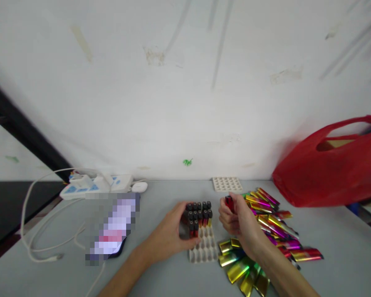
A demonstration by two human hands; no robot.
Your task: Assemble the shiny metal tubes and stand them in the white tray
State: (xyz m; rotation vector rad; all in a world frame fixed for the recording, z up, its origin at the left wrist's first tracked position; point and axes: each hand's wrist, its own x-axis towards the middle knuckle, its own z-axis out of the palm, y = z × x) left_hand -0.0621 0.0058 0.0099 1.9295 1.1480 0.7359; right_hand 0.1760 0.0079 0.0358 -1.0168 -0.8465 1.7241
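Tray (204, 250): white, pocketed, on grey table (343, 255); far rows filled with standing lighters (199, 212), near rows bare.

Left hand (170, 233): at tray's left edge, half curled, fingers against the nearest lighters. Cannot tell if it grips one.

Right hand (238, 220): just right of tray, fingers pinched shut on a red lighter (229, 203), held upright above the table, level with the tray's far corner.

Right of tray: loose heap of shiny sleeves (272, 225), gold, pink and red, partly under the right wrist.

Behind tray: second tray (227, 184), pockets unfilled, by the wall.

Far right of tray: red bag (327, 173).

Left of tray: phone (114, 231), then power strip (95, 185) with white cable.
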